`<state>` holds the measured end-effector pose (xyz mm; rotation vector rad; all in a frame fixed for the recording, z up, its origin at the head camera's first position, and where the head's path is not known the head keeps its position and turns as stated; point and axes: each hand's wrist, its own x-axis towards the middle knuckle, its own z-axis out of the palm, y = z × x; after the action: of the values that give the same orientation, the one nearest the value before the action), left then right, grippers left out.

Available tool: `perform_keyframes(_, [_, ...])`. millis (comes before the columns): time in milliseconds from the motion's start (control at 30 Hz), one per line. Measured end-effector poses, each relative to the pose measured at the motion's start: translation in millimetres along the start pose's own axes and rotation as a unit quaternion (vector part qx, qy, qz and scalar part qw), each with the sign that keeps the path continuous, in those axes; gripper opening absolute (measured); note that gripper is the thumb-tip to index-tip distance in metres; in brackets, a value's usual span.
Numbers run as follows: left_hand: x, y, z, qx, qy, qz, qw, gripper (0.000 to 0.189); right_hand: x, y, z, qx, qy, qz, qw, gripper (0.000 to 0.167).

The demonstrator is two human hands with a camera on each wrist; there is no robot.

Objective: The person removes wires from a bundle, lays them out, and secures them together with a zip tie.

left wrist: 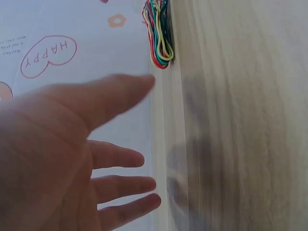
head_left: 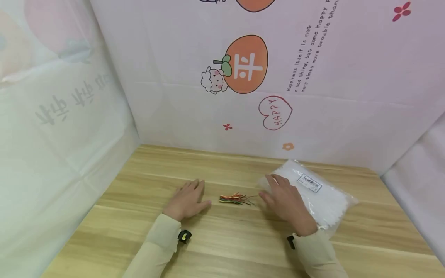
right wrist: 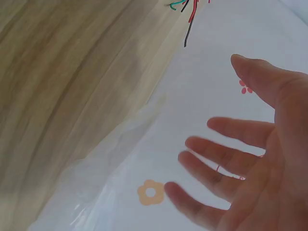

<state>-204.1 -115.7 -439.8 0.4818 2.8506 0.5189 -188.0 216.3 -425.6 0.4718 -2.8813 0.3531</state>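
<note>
A small bundle of coloured cords (head_left: 234, 199) lies on the wooden table between the two hands, its loose ends pointing right. Red, green and yellow loops (left wrist: 161, 38) show at its folded end in the left wrist view. To the left of the bundle is my left hand (head_left: 187, 200), palm down with fingers spread, holding nothing. My right hand (head_left: 285, 199) is on the other side, near the loose ends, its fingers extended and nothing in its grasp. It overlaps the left part of a clear plastic bag (head_left: 326, 197) of white material in the head view.
The bag carries a white barcode label (head_left: 309, 183). A wooden table (head_left: 222, 247) spans the space below, bounded by printed white cloth (head_left: 174, 108) at the back and both sides. Dark wrist cameras (head_left: 184, 236) sit at the cuffs.
</note>
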Motion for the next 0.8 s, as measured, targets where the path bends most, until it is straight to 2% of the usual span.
perform_keyframes(200, [8.8, 6.3, 2.9, 0.043, 0.025, 0.044, 0.9978, 0.070, 4.5, -5.3, -0.2, -0.004, 0.011, -0.040, 0.9991, 0.048])
perform_keyframes(400, [18.6, 17.7, 5.7, 0.081, 0.034, 0.081, 0.9928, 0.061, 11.6, -10.4, 0.5, -0.002, -0.010, -0.071, 0.9974, 0.036])
perform_keyframes(633, [29.1, 33.7, 7.3, 0.104, 0.041, 0.107, 0.9880, 0.040, 16.4, -13.3, 8.1, 0.022, -0.059, -0.073, 0.9953, 0.027])
perform_keyframes(800, [39.6, 42.0, 12.3, 0.099, 0.022, 0.118, 0.9878, 0.035, 18.3, -14.8, 12.8, 0.027, -0.063, -0.066, 0.9955, 0.018])
